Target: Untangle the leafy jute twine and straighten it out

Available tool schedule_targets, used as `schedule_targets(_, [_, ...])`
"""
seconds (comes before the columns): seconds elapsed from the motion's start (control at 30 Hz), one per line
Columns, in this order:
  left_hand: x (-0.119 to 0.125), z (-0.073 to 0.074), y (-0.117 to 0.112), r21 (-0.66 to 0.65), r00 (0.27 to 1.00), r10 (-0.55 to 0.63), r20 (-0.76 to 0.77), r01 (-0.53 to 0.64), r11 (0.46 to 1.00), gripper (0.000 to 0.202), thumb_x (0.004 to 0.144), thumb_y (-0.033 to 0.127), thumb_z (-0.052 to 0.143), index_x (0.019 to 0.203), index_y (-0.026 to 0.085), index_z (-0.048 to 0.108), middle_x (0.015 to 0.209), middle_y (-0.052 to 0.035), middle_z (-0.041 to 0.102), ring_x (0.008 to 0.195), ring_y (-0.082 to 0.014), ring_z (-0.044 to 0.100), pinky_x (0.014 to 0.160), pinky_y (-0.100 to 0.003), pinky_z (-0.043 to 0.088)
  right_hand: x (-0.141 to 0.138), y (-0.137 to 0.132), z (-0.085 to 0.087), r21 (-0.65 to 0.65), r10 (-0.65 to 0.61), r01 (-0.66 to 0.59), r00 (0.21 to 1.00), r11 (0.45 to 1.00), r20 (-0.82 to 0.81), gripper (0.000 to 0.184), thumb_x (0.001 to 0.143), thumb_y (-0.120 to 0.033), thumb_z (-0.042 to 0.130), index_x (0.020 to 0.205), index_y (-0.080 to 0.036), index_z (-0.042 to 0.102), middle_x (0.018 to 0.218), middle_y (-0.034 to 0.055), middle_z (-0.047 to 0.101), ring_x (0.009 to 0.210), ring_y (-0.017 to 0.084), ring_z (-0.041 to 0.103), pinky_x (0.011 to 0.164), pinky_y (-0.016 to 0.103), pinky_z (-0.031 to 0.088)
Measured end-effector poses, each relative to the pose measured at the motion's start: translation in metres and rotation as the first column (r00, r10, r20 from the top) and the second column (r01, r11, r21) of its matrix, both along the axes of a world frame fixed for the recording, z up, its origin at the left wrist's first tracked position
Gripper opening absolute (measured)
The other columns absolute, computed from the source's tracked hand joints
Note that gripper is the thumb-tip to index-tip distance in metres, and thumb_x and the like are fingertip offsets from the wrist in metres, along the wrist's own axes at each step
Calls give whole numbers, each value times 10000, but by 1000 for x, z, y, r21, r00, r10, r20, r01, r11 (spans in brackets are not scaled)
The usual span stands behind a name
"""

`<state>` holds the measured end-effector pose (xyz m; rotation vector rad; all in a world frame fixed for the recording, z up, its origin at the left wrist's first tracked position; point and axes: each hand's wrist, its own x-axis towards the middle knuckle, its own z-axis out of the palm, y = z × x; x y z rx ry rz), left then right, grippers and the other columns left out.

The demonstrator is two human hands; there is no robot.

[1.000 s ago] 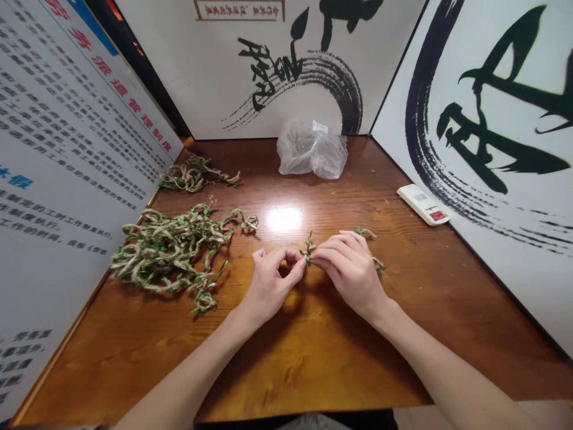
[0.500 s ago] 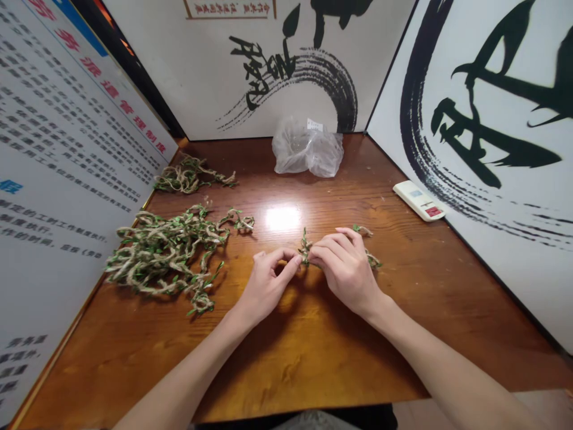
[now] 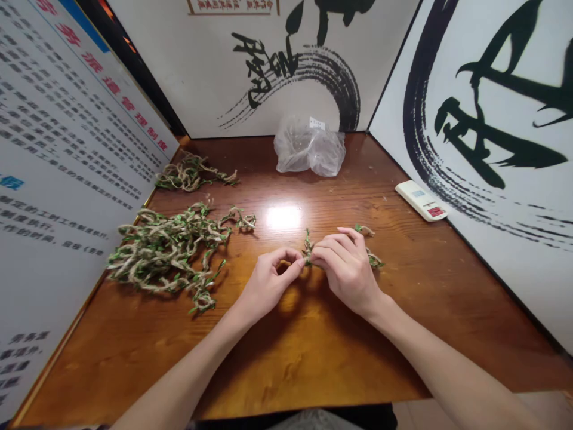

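Leafy twine strand [image 3: 307, 249] pinched between left hand [image 3: 271, 286], right hand [image 3: 347, 269]; two piles [image 3: 165, 254] [image 3: 192, 173].

White calligraphy panels [image 3: 492, 119] and a printed notice board [image 3: 67, 149] wall in a varnished wooden table [image 3: 313, 364]

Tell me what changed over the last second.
The left hand and right hand only shifted slightly, both still pinching the leafy twine strand; nothing was taken up or let go. The twine pile, plastic bag and remote stayed put.
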<state>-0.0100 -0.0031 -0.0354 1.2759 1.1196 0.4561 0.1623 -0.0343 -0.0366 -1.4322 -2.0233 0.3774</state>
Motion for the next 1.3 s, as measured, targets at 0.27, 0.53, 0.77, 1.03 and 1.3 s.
schedule_targets(0.27, [-3, -5, 3, -14, 999, 39, 17, -38, 999, 237, 842, 369, 549, 778, 145, 594, 713, -12, 594, 657, -119, 525, 628, -230, 402, -10, -7, -12, -382, -262, 94, 870, 920, -417, 105, 911, -190, 527, 816, -177, 570, 802, 32, 634, 777, 168, 577, 744, 319, 435])
schedule_targets(0.53, [-3, -4, -2, 315, 958, 42, -284, 51, 948, 210, 846, 340, 562, 715, 187, 621, 682, 19, 648, 609, -123, 488, 765, -320, 319, 2, 1, -4, -166, -129, 92, 964, 982, -231, 95, 904, -212, 577, 865, -188, 659, 856, 46, 691, 855, 195, 586, 817, 370, 433])
schedule_targets(0.77, [-2, -4, -4, 325, 959, 34, -282, 62, 944, 211, 857, 338, 553, 724, 191, 626, 716, 23, 674, 625, -128, 501, 776, -326, 299, 4, 3, 0, -18, 36, -36, 999, 999, 6, 90, 919, -188, 560, 860, -192, 628, 844, 11, 690, 847, 174, 576, 936, 397, 371])
schedule_targets(1.03, [0, -2, -1, 232, 978, 78, -195, -32, 972, 205, 838, 343, 555, 735, 181, 628, 732, 7, 668, 683, -138, 559, 746, -295, 369, -4, -2, -2, -390, -173, 6, 902, 921, -396, 110, 918, -231, 537, 820, -180, 536, 824, 28, 602, 803, 162, 546, 788, 322, 421])
schedule_targets(1.3, [-3, -4, -3, 268, 974, 68, -218, -7, 963, 188, 844, 319, 560, 732, 181, 621, 725, 19, 667, 652, -126, 541, 759, -310, 329, 0, -3, -5, -418, -70, -57, 956, 907, -284, 90, 946, -232, 474, 894, -178, 525, 936, 62, 584, 900, 189, 532, 841, 353, 414])
